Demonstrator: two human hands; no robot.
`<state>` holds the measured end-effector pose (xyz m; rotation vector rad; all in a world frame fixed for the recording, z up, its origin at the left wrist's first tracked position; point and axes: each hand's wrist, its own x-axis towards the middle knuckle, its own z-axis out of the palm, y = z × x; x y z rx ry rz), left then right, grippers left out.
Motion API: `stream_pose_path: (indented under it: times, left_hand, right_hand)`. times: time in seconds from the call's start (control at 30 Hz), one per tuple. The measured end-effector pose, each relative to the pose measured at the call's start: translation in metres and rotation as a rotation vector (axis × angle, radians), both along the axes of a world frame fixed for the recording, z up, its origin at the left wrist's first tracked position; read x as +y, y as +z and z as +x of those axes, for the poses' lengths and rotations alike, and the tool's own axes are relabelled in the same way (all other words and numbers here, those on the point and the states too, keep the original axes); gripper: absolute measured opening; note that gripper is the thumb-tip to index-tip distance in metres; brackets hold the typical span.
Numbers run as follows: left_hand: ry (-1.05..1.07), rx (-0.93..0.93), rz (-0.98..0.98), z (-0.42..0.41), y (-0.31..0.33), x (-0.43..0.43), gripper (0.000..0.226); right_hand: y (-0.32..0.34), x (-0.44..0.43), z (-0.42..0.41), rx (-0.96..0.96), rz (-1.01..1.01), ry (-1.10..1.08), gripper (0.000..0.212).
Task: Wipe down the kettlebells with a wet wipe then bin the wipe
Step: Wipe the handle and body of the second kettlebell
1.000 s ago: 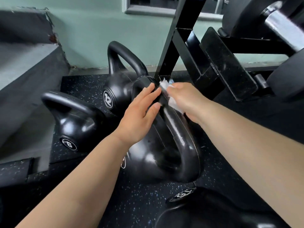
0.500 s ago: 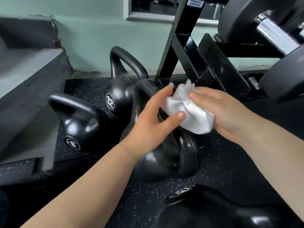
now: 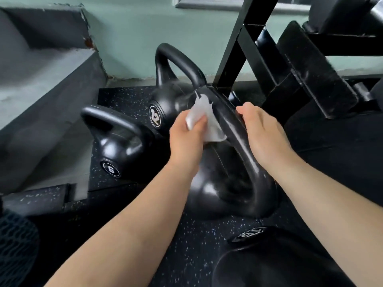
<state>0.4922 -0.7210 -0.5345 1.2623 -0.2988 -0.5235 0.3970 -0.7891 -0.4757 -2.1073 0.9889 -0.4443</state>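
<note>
Wipe (image 3: 202, 116) has passed to the left hand (image 3: 186, 141), pinched against the near-to-far kettlebell handle (image 3: 236, 137)'s left side; the right hand (image 3: 266, 135) grips that handle.

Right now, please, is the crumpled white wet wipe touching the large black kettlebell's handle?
Touching. The head view shows the wipe, gripped by the left hand, pressed against the handle.

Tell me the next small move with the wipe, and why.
Probably slide the crumpled white wet wipe in the left hand down the looped handle of the large black kettlebell: the wipe presses near its top, and the right hand grips the other side.
</note>
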Motion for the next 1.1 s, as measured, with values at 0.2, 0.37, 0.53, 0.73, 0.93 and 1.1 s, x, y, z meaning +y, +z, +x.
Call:
stream_pose_path:
  times: [0.2,0.37,0.53,0.73,0.93,1.1]
  left_hand:
    - [-0.150,0.215,-0.014,0.009,0.011,-0.022,0.055]
    - [-0.086,0.087,0.012,-0.004,0.012,-0.031,0.039]
    - [-0.124,0.093,0.027,-0.040,0.001,-0.002,0.013]
    - [-0.064,0.093,0.009,-0.039,0.006,-0.003,0.020]
    - [0.118,0.109,-0.039,-0.006,0.015,-0.035,0.058]
    - [0.130,0.126,0.026,-0.028,0.001,-0.025,0.036]
  right_hand:
    - [-0.005,-0.004,-0.001,-0.087,0.074,-0.008,0.049]
    - [-0.007,-0.004,-0.003,-0.134,0.077,-0.013,0.043]
    - [-0.006,-0.002,-0.003,-0.177,0.121,-0.038,0.033]
    - [-0.006,-0.001,-0.004,-0.211,0.145,-0.063,0.036]
    - [-0.007,-0.003,-0.004,-0.225,0.147,-0.077,0.046]
    - [-0.009,-0.004,-0.005,-0.219,0.097,-0.046,0.037]
